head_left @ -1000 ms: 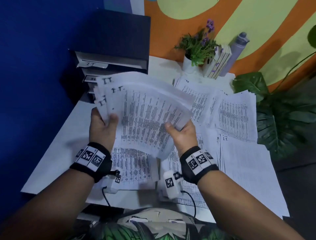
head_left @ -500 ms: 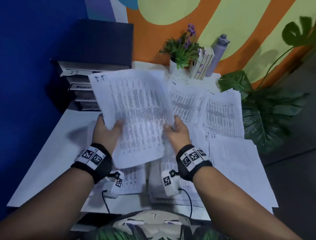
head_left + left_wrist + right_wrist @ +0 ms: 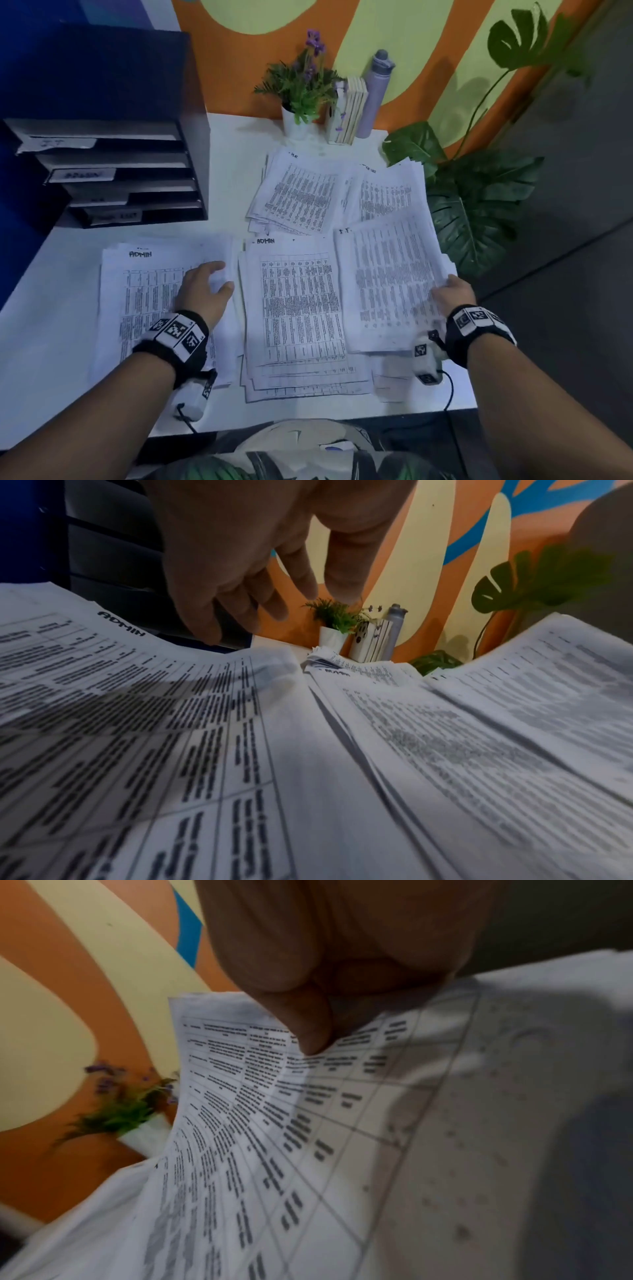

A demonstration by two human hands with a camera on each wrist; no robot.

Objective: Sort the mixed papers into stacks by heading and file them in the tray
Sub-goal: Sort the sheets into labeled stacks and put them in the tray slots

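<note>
Papers headed I.T. point(image 3: 390, 284) lie at our three o'clock, pinched at the edge by our right hand point(image 3: 452, 294) for squaring; our left hand point(image 3: 205, 291) hovers spread over the ADMIN stack point(image 3: 144, 294).

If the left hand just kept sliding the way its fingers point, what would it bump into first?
The left hand hovers over an ADMIN sheet, fingers pointing up and right. Going straight on, it would likely first meet the top left corner of the middle ADMIN stack, or pass just beyond it to the HR pile; height is unclear.
</note>
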